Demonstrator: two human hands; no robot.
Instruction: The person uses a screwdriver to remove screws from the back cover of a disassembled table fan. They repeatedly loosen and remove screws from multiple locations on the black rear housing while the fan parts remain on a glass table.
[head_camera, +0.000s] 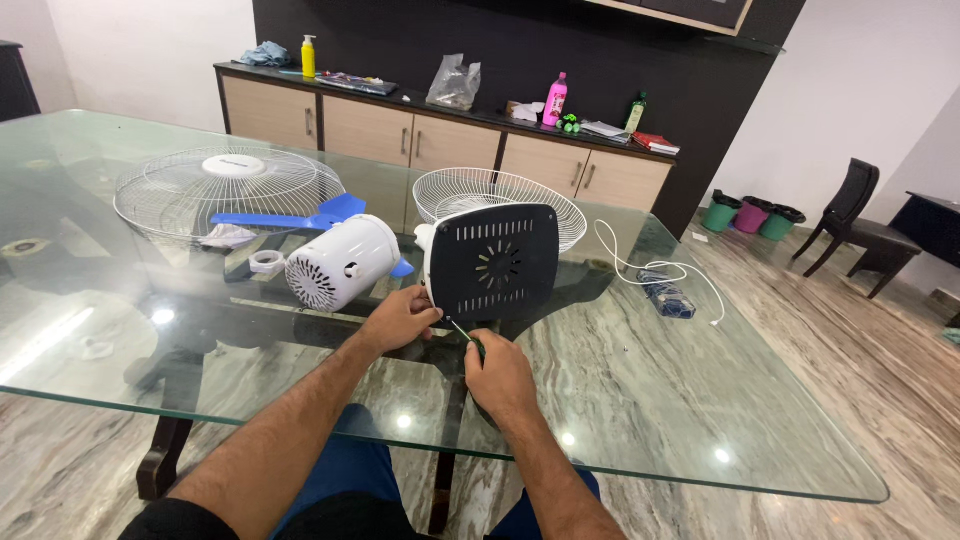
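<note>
A disassembled table fan lies on a glass table (700, 400). My left hand (400, 318) grips the lower left edge of the fan's dark base plate (493, 262), which stands tilted on its side. In my right hand (500, 375) is a screwdriver (462, 332), its tip pointing up at the base plate's bottom left corner. The white motor housing (340, 262) lies on its side just left of my left hand. Behind the base plate sits a white wire rear grille (500, 195).
The front wire grille (230, 190) and blue fan blade (290, 216) lie at the left. A tape roll (266, 262) sits beside the motor. A white cord (650, 268) curls at the right. Behind stands a sideboard (440, 140) with bottles; a chair (855, 225) and bins (750, 215) are at far right.
</note>
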